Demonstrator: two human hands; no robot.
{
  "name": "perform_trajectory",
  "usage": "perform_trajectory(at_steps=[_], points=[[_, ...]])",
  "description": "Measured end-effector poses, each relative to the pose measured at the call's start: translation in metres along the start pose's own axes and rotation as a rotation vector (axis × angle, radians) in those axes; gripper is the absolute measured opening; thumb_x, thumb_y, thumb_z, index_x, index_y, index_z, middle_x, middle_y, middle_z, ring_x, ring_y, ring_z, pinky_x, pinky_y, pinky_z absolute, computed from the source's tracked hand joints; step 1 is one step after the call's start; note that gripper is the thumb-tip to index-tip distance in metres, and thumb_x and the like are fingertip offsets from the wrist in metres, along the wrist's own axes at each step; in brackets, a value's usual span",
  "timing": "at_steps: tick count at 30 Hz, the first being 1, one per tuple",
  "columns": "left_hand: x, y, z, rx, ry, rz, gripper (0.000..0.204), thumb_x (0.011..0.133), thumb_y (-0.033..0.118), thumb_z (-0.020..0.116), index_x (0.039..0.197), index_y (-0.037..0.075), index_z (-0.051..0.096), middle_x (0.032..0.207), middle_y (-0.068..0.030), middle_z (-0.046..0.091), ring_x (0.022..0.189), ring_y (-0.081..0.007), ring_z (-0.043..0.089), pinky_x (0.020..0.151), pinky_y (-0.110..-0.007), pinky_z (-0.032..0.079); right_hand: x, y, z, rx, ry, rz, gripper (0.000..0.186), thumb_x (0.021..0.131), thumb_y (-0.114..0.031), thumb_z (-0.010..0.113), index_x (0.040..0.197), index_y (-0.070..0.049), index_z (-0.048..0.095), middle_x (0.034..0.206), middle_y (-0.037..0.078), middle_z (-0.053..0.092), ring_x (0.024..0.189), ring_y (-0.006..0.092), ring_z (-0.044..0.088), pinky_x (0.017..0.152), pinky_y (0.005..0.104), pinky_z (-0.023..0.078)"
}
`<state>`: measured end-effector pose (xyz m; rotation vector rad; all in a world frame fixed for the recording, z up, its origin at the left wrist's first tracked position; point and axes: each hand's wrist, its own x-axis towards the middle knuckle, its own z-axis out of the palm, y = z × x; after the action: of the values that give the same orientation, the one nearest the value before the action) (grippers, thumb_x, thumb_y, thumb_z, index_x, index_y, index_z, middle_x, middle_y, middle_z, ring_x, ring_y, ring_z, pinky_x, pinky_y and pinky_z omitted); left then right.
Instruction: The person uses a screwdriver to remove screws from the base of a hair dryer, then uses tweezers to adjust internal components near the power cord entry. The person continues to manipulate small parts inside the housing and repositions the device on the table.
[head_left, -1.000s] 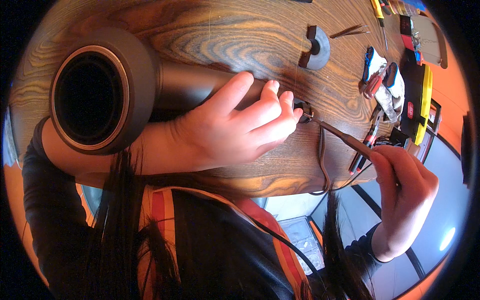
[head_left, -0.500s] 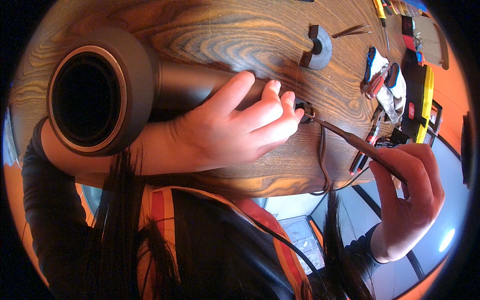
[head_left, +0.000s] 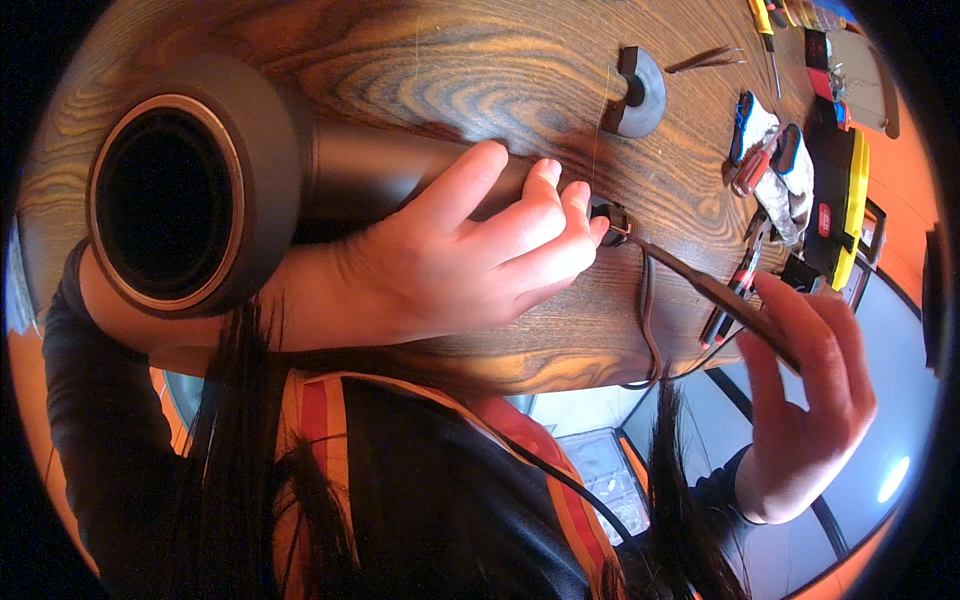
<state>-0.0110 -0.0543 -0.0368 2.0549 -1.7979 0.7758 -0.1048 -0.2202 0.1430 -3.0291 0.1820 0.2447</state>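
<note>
A black hair dryer with a copper-coloured ring lies across my left forearm. My left hand is wrapped round its handle, fingertips close to a small metal part at the handle's end. A long, slim dark tool, like a screwdriver, has its tip at that part. My right hand holds the tool's back end loosely between its fingers. A dark cord hangs from near the handle's end.
On the wooden table are a grey curved part, thin brown wires, white gloves with a red tool, pliers, a yellow screwdriver and a black-and-yellow toolbox. Long dark hair hangs over the lower view.
My right hand's fingers have shifted along the tool and straightened somewhat. My left hand stays in place, while the dryer's head has moved slightly left.
</note>
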Motion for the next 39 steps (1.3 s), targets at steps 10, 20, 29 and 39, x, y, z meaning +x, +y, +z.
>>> perform_trajectory(at_steps=[10, 20, 29, 39], points=[[0.002, -0.002, -0.002, -0.017, -0.031, -0.008, 0.021, 0.082, 0.028, 0.057, 0.099, 0.022, 0.067, 0.102, 0.0004, 0.06, 0.091, -0.015, 0.059, 0.081, -0.036, 0.046, -0.047, 0.033, 0.059, 0.549, 0.544, 0.465, 0.015, 0.082, 0.006, 0.057, 0.095, 0.007, 0.065, 0.08, 0.015, 0.064, 0.064, 0.0154, 0.06, 0.057, 0.0243, 0.048], [0.001, -0.001, -0.003, -0.057, -0.022, -0.02, 0.028, 0.079, 0.022, 0.059, 0.106, 0.022, 0.067, 0.109, -0.0033, 0.058, 0.097, -0.0186, 0.056, 0.081, -0.038, 0.046, -0.029, 0.061, 0.155, 0.311, 0.435, 0.503, 0.021, 0.08, 0.006, 0.059, 0.1, -0.001, 0.061, 0.093, 0.011, 0.061, 0.083, 0.024, 0.058, 0.075, 0.0322, 0.046], [0.004, -0.004, -0.011, -0.098, -0.121, -0.012, 0.024, 0.083, 0.021, 0.059, 0.106, 0.021, 0.067, 0.11, -0.0039, 0.056, 0.102, -0.0201, 0.053, 0.081, -0.037, 0.047, 0.002, 0.0, 0.128, 0.454, 0.425, -0.02, 0.032, 0.065, -0.002, 0.076, 0.095, -0.005, 0.068, 0.081, 0.007, 0.059, 0.073, 0.0193, 0.057, 0.063, 0.0293, 0.048], [0.008, -0.004, -0.012, -0.055, -0.154, 0.015, 0.026, 0.083, 0.017, 0.061, 0.107, 0.025, 0.067, 0.111, -0.0033, 0.054, 0.099, -0.0185, 0.054, 0.081, -0.035, 0.046, -0.002, 0.034, 0.143, 1.252, 0.91, 0.151, 0.017, 0.073, 0.01, 0.068, 0.086, 0.002, 0.061, 0.088, 0.013, 0.064, 0.076, 0.0167, 0.06, 0.069, 0.0261, 0.05]])
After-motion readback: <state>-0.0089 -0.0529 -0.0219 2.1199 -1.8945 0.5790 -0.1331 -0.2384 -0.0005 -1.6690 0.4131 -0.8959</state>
